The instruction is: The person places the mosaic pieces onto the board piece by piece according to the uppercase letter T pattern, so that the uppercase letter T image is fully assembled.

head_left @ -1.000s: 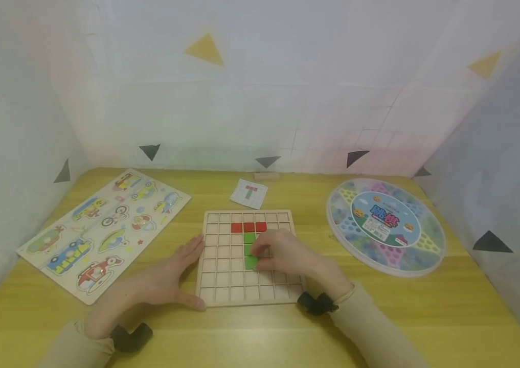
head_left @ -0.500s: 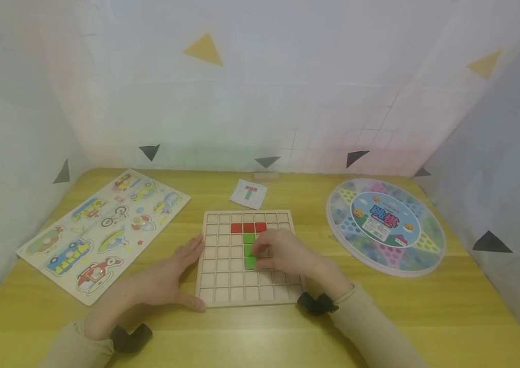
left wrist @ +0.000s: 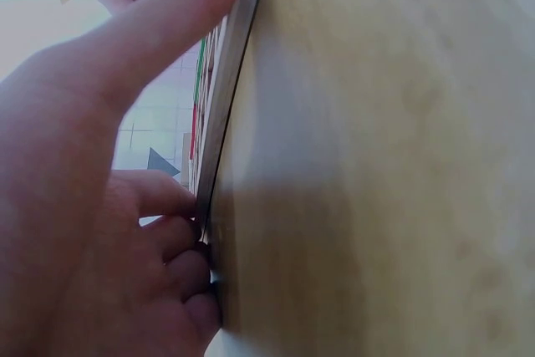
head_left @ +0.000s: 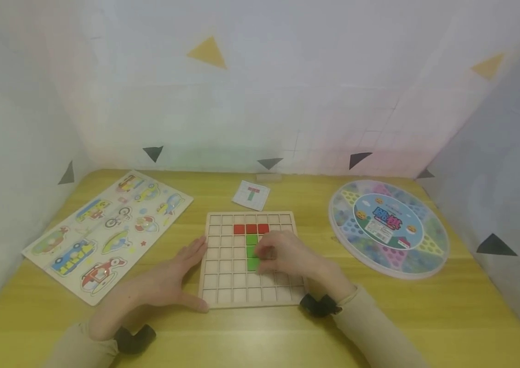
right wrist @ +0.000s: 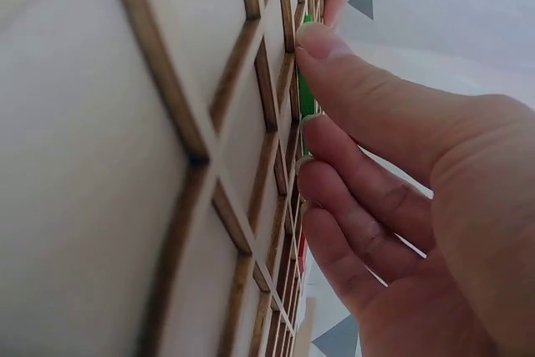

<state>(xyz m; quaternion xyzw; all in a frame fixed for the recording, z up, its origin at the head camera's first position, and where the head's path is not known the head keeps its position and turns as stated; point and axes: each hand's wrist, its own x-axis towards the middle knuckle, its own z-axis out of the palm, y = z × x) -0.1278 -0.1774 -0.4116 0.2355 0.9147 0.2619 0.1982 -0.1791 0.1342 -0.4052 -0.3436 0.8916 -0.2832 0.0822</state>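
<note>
A wooden grid board lies flat in the middle of the table. Three red tiles form a row in it, and a column of green tiles runs down from the middle one. My left hand rests along the board's left edge, thumb at the near corner and other fingers further up. Over the green column is my right hand, its thumb and bent fingers touching the board around the lower green tiles. In the right wrist view, a green tile shows between thumb and forefinger, which stay apart; the hand partly covers the column.
Behind the board lies a card with a red and green T, beside a small wooden block. A vehicle puzzle board is on the left, a round game box on the right. White sheeting encloses the back and sides.
Both hands and the tiles keep their places on the board. The head view has shifted slightly, so everything appears a little further right and lower.
</note>
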